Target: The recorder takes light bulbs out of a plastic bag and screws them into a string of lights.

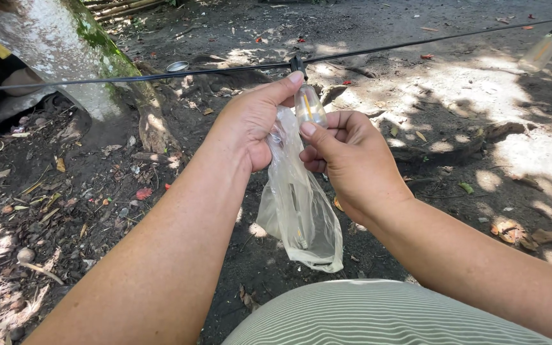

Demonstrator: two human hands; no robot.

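Note:
A black cable (161,76) stretches across the view at chest height. A clear light bulb (309,105) hangs from a black socket (298,64) on it. My left hand (250,121) reaches up, its index fingertip against the socket, and it pinches the top of a clear plastic bag (301,211) that hangs down with a few long thin items inside. My right hand (346,160) grips the bulb between thumb and fingers from the right. A second bulb (540,51) hangs on the cable at the far right.
A mossy, whitish tree trunk (65,51) stands at the upper left. Dark soil with dry leaves, roots and twigs lies below. A round metal lid (177,66) rests by the trunk. My striped shirt (378,316) fills the bottom edge.

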